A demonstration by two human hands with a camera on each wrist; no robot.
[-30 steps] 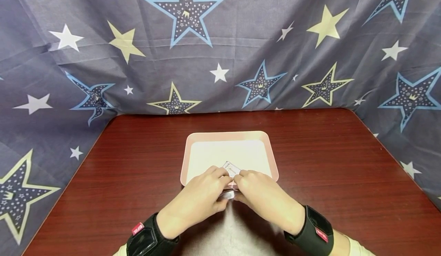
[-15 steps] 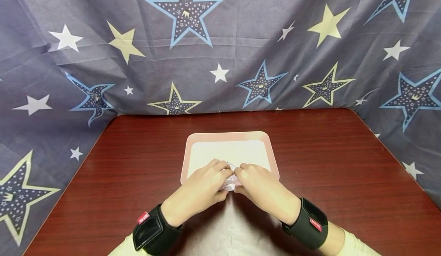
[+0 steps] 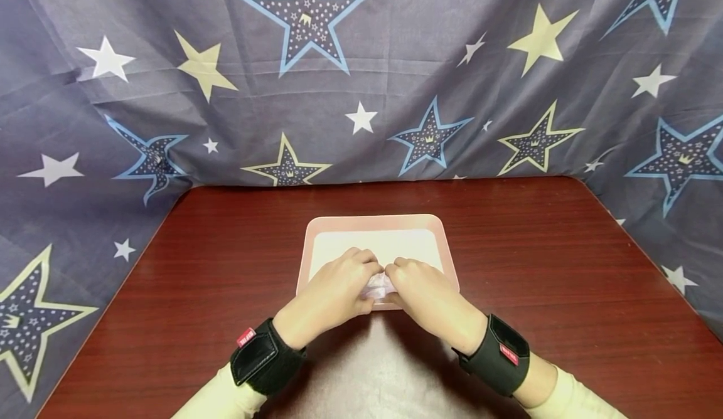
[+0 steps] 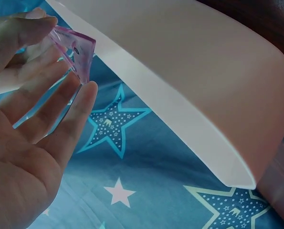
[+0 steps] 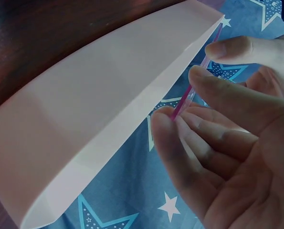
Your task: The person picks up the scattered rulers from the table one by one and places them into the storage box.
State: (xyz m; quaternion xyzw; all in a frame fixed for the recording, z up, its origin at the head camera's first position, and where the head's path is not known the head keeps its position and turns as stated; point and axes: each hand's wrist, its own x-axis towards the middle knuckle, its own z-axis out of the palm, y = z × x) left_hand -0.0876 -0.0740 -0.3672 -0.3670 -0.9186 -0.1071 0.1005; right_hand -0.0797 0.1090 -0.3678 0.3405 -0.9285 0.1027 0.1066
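Observation:
Between my two hands is a thin, see-through pink-tinted set square (image 3: 377, 288), held over the near side of the tray. My left hand (image 3: 339, 286) pinches one end of it between thumb and fingers. The right hand (image 3: 429, 293) pinches the other end, its fingertips close to the left ones. The left wrist view shows a triangular corner of the set square (image 4: 84, 51) with small dark marks. From the right wrist it appears almost edge-on, as a bright pink strip (image 5: 182, 102). The fingers hide much of its outline.
A shallow pink tray (image 3: 373, 222) with a white inner base lies on the dark red wooden table (image 3: 226, 249), right below and beyond the hands. A grey star-patterned cloth (image 3: 350, 93) hangs behind the table and along both sides.
Both hands have moved forward, away from the body, carrying the set square from the tray's near edge to over it. The set square is tilted differently now. The tray stays where it was.

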